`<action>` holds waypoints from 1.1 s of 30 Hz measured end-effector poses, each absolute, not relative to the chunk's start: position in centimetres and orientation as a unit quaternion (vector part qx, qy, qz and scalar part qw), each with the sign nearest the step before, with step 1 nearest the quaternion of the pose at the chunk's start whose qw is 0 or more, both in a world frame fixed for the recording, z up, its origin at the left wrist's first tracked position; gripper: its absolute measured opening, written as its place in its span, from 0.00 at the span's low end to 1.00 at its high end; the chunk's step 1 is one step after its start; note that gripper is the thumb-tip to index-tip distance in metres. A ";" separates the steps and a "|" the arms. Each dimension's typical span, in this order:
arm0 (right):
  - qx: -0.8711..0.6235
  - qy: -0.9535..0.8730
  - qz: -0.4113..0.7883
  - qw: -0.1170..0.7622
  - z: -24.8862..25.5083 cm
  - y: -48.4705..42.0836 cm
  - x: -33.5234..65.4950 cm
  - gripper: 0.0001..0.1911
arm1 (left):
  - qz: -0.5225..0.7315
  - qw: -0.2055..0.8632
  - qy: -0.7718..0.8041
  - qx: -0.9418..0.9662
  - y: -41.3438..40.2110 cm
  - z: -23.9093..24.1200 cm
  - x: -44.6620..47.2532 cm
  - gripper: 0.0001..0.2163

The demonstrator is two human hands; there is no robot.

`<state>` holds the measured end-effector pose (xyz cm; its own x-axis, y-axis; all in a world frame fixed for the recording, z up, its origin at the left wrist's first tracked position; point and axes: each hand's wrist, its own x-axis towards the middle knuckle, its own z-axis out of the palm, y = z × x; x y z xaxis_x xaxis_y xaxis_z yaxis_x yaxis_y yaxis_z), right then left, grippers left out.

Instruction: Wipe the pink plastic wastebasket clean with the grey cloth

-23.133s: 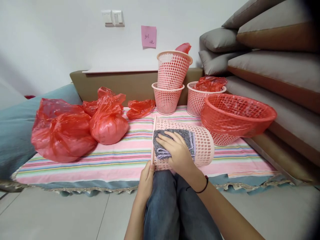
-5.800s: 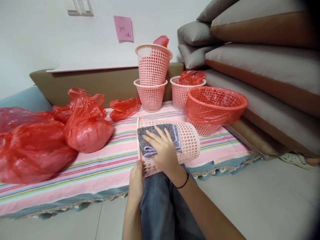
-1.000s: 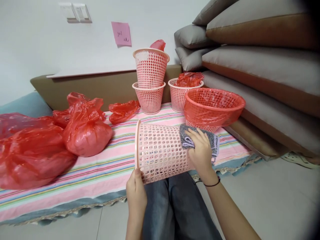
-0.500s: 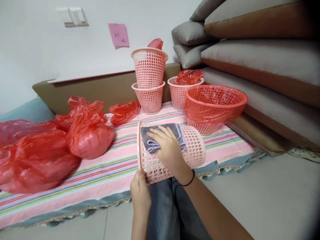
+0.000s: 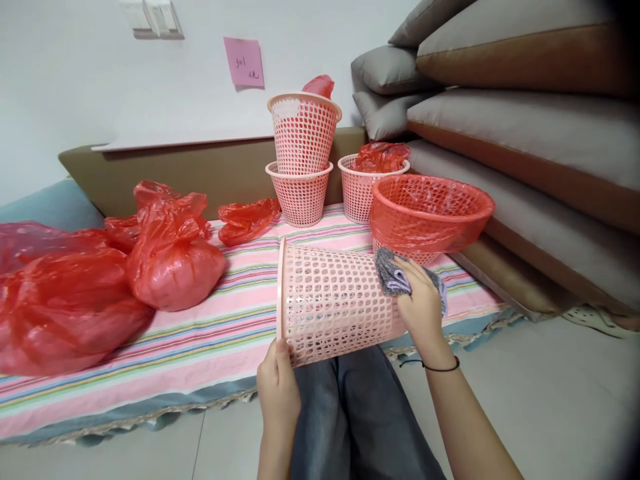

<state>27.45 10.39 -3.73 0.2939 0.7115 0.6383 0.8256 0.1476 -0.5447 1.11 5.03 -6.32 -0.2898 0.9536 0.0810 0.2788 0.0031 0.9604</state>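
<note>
A pale pink perforated plastic wastebasket (image 5: 335, 300) lies on its side above my knees, its rim facing left and its base facing right. My left hand (image 5: 277, 380) grips the rim at its lower edge, thumb on the outside. At the base end, my right hand (image 5: 420, 303) presses a folded grey and lilac cloth (image 5: 393, 270) against the basket, fingers wrapped over it. The cloth covers part of the base, and the right fingertips are partly hidden.
Behind stand stacked pink baskets (image 5: 303, 137), another basket (image 5: 353, 193) holding a red bag, and a red-lined basket (image 5: 430, 220). Red plastic bags (image 5: 175, 267) fill the left of the striped cloth (image 5: 210, 347). Grey cushions (image 5: 525, 127) are piled at right.
My right hand has slid the cloth rightward, from near the rim to the base end of the wastebasket. My left hand keeps its hold on the rim.
</note>
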 end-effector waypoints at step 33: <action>-0.582 -0.670 -0.053 0.458 -3.0 9.1 19.3 0.35 | 0.502 0.342 0.628 0.487 6.8 -6.1 0.8 0.29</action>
<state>19.33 9.08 -2.97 0.0970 0.7313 0.6751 0.8288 0.3163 -0.4617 0.78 6.81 -6.07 -0.2931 0.9542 0.0595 0.2681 0.0223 0.9631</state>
